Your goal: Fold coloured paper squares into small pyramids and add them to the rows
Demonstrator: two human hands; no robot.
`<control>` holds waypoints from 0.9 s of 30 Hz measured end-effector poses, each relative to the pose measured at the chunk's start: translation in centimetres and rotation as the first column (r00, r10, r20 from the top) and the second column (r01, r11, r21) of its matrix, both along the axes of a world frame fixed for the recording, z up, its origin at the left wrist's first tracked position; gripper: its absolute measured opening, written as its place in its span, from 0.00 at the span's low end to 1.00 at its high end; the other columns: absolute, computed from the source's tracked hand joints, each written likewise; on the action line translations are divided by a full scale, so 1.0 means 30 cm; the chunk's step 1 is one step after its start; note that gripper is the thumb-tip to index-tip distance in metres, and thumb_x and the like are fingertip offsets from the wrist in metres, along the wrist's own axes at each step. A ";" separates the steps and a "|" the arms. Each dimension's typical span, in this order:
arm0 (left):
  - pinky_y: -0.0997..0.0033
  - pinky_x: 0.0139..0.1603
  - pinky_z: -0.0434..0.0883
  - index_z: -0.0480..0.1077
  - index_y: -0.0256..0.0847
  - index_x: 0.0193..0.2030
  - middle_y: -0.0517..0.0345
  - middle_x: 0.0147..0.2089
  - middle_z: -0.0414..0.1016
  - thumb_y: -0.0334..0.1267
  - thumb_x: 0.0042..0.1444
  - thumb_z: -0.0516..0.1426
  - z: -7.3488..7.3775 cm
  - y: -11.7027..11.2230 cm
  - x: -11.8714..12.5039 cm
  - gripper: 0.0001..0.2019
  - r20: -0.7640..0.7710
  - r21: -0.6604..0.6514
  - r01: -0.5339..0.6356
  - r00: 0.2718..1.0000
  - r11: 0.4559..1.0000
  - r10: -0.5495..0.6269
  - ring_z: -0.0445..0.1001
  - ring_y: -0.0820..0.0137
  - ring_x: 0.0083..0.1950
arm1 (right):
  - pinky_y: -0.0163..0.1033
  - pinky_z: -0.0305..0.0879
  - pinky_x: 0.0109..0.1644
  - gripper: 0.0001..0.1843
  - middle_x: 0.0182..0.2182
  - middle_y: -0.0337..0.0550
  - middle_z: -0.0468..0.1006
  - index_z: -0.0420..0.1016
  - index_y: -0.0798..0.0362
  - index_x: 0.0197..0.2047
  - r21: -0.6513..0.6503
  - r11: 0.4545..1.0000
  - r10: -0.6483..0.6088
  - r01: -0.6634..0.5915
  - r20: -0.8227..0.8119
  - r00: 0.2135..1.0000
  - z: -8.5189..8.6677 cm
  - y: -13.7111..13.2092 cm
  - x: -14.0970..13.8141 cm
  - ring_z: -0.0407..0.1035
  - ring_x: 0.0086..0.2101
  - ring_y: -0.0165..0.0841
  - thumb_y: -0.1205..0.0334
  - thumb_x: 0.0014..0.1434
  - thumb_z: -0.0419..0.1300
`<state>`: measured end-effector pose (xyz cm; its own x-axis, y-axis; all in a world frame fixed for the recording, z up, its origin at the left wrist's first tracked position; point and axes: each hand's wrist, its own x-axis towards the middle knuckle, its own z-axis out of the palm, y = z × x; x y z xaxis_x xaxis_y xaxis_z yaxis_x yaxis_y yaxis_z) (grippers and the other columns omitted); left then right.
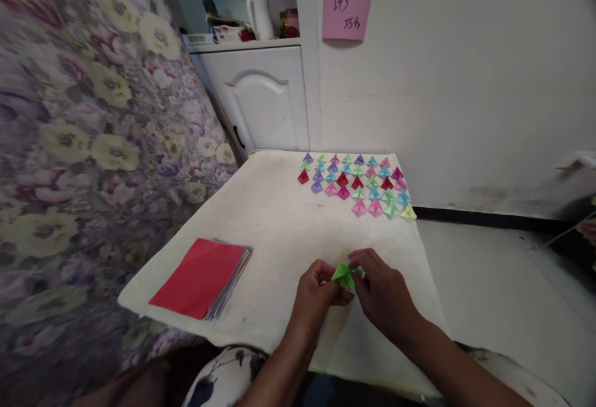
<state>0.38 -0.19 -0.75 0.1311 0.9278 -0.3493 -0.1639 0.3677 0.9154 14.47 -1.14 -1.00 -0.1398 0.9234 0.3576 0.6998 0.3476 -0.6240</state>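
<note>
Both my hands meet over the near middle of a cream-covered table [279,221]. My left hand [317,294] and my right hand [382,293] pinch a small folded green paper piece [345,275] between their fingertips, just above the cloth. Several finished folded paper shapes [357,185] in red, pink, purple, blue and green lie in rows at the far right of the table. A stack of coloured paper sheets [201,278] with a red sheet on top lies to the left of my hands.
A floral-patterned cloth surface [79,146] rises along the left. A white cabinet [261,100] with a jug [259,13] stands behind the table. A pink note [348,2] hangs on the white wall. Bare floor [493,283] lies right.
</note>
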 end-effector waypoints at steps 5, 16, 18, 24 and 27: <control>0.70 0.28 0.72 0.61 0.39 0.27 0.62 0.22 0.71 0.28 0.42 0.56 -0.006 -0.001 0.002 0.07 -0.001 -0.002 0.005 1.000 1.000 -0.005 0.74 0.70 0.23 | 0.34 0.62 0.32 0.13 0.43 0.42 0.71 0.65 0.50 0.39 -0.008 1.000 0.030 -0.030 -0.008 1.000 0.001 0.004 0.001 0.69 0.31 0.31 0.74 0.51 0.50; 0.70 0.28 0.72 0.61 0.38 0.28 0.62 0.22 0.72 0.28 0.41 0.55 -0.007 0.004 -0.002 0.07 0.006 -0.008 -0.006 1.000 1.000 0.006 0.75 0.70 0.23 | 0.34 0.65 0.36 0.10 0.46 0.41 0.71 0.70 0.49 0.38 0.024 0.999 0.046 -0.047 0.019 0.999 -0.010 0.007 0.018 0.70 0.36 0.30 0.69 0.58 0.50; 0.71 0.27 0.72 0.61 0.38 0.28 0.61 0.21 0.72 0.27 0.41 0.54 -0.008 0.004 -0.001 0.07 -0.012 0.001 0.005 1.000 1.000 -0.005 0.75 0.70 0.23 | 0.34 0.65 0.37 0.10 0.45 0.41 0.71 0.70 0.50 0.38 0.029 0.998 0.051 -0.052 0.033 0.998 -0.009 0.008 0.018 0.71 0.36 0.30 0.69 0.58 0.49; 0.72 0.26 0.72 0.60 0.39 0.28 0.63 0.21 0.72 0.26 0.42 0.53 -0.008 -0.001 0.002 0.06 -0.061 0.059 0.034 0.998 0.998 -0.030 0.75 0.71 0.23 | 0.33 0.65 0.35 0.09 0.42 0.41 0.71 0.69 0.50 0.37 0.010 0.999 0.053 -0.053 0.075 0.996 -0.001 0.006 0.013 0.70 0.33 0.29 0.70 0.58 0.50; 0.71 0.27 0.72 0.61 0.38 0.28 0.63 0.22 0.72 0.27 0.42 0.54 -0.008 -0.003 0.001 0.06 -0.060 0.061 0.040 0.998 0.997 -0.036 0.75 0.70 0.24 | 0.33 0.65 0.37 0.09 0.39 0.41 0.71 0.70 0.51 0.37 0.002 0.995 0.097 -0.097 -0.014 0.995 -0.001 0.010 0.013 0.69 0.34 0.29 0.71 0.58 0.50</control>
